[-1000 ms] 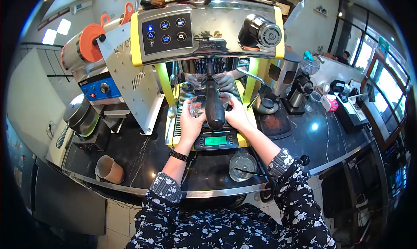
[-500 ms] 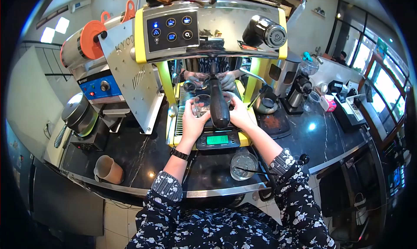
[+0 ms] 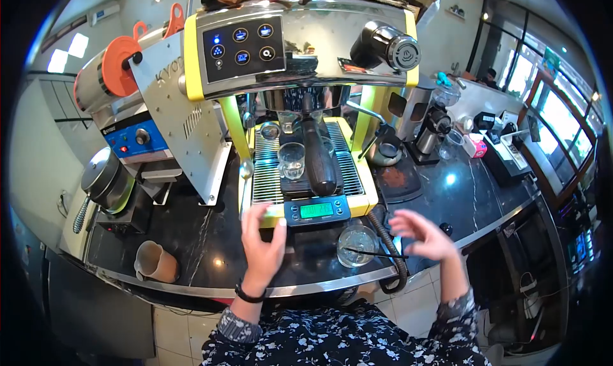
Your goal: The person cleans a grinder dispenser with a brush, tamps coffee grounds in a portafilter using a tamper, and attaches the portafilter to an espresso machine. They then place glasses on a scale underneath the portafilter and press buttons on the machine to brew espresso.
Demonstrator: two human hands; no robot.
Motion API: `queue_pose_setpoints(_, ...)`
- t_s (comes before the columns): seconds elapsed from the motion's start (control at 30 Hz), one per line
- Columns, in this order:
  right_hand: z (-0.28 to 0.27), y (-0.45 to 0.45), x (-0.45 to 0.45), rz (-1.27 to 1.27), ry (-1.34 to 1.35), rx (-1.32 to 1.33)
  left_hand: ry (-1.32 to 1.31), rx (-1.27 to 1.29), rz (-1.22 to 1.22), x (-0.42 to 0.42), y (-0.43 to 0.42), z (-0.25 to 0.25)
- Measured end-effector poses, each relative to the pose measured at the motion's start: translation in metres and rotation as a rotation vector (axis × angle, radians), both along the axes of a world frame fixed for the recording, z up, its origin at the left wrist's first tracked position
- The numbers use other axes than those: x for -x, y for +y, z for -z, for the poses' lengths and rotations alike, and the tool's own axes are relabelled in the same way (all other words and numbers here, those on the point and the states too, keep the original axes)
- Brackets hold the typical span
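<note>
My left hand [image 3: 263, 248] holds nothing; its thumb and fingers are apart just in front of the drip tray [image 3: 267, 190], left of the digital scale [image 3: 317, 211] with its lit green display. My right hand [image 3: 424, 235] is raised to the right of a glass of clear liquid [image 3: 357, 246], fingers spread. A dark stick or spoon rests across that glass. On the scale stands a small clear glass cup [image 3: 292, 160]. Another glass [image 3: 328, 146] is partly hidden by the black portafilter handle [image 3: 319, 158], which juts toward me from the espresso machine [image 3: 300, 47].
A brown-stained jug [image 3: 156, 262] stands on the counter at left, near a lidded pot [image 3: 107, 179]. The steam wand's milk pitcher [image 3: 386, 150] and a grinder [image 3: 434, 133] are at right. A dark corrugated hose [image 3: 389, 241] hangs over the counter's front edge.
Both hands have let go of the glass cups under the portafilter and drawn back toward me, moving apart. The cups stay behind on the scale. My view has shifted slightly.
</note>
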State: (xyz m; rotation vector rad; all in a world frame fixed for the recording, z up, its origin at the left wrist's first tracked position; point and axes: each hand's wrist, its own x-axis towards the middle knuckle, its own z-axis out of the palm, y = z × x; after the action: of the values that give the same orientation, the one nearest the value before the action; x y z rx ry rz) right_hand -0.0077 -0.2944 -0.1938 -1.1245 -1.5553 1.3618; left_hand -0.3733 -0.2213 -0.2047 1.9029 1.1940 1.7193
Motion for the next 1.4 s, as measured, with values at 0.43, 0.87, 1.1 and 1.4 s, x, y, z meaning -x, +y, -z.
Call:
queue_pose_setpoints(0.43,0.095,-0.003,0.122,0.59,-0.094,-0.41,0.595,0.001,-0.022,-0.061,-0.022,-0.008)
queue_pose_setpoints(0.87,-0.012,-0.047,0.007,0.839,0.054,-0.585,0.787,0.01,-0.056,-0.088,-0.01,-0.005)
queue_pose_setpoints(1.1,-0.002,-0.028,-0.111,1.086,-0.282,-0.672,0.853,-0.036,-0.134,-0.094,-0.01,0.006)
queue_pose_setpoints(1.4,0.095,0.022,-0.2,1.265,-0.324,-0.576,0.759,0.156,-0.158,-0.098,-0.034,-0.003)
